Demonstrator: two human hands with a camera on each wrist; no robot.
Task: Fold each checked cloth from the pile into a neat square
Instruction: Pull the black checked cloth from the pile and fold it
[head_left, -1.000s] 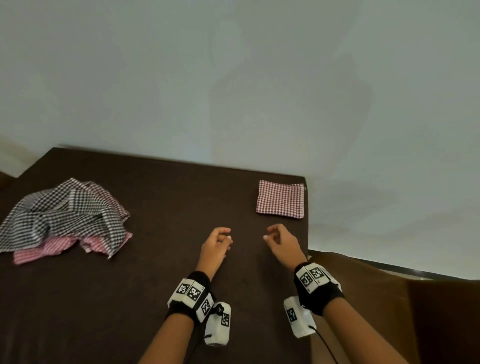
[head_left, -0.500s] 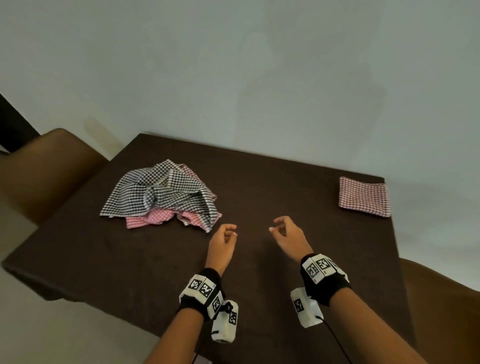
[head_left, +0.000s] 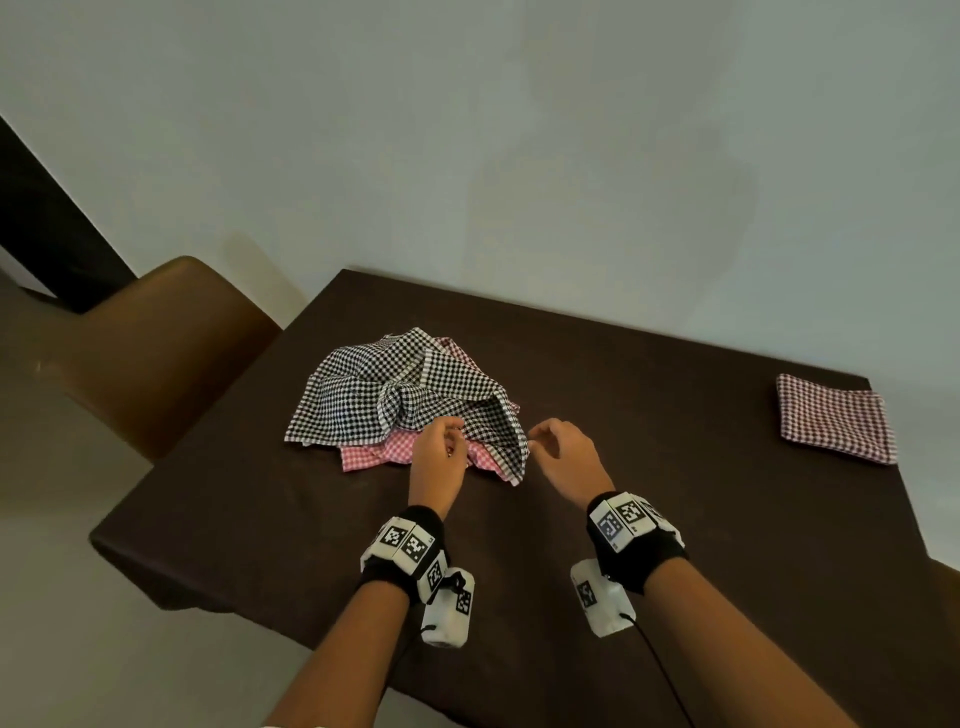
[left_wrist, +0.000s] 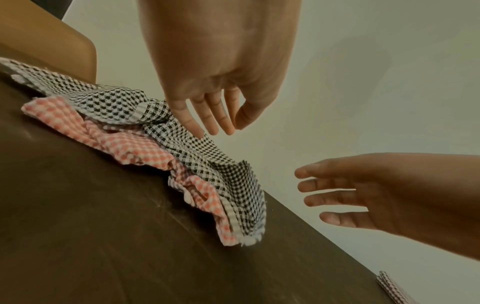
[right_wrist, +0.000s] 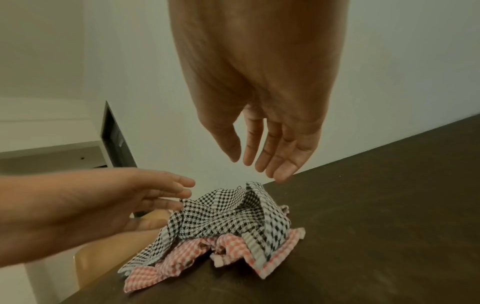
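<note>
A crumpled pile lies at the middle of the dark table (head_left: 649, 405). In it, a black-and-white checked cloth (head_left: 395, 389) covers a red-and-white checked cloth (head_left: 371, 453). My left hand (head_left: 449, 441) is at the pile's near edge. In the left wrist view its straight fingertips (left_wrist: 198, 133) touch the black checked cloth (left_wrist: 207, 156) without gripping it. My right hand (head_left: 543, 439) hovers open just right of the pile and holds nothing; the right wrist view shows the right hand (right_wrist: 249, 162) above the pile (right_wrist: 228, 218). A folded red checked square (head_left: 834, 418) lies at the far right.
A brown chair (head_left: 156, 338) stands past the table's left edge. The table's far edge meets a pale wall. Bare tabletop lies between the pile and the folded square, and in front of my hands.
Both hands have reached forward from the table's middle to the pile, their fingers uncurling. The head view has swung left, bringing the pile to the centre.
</note>
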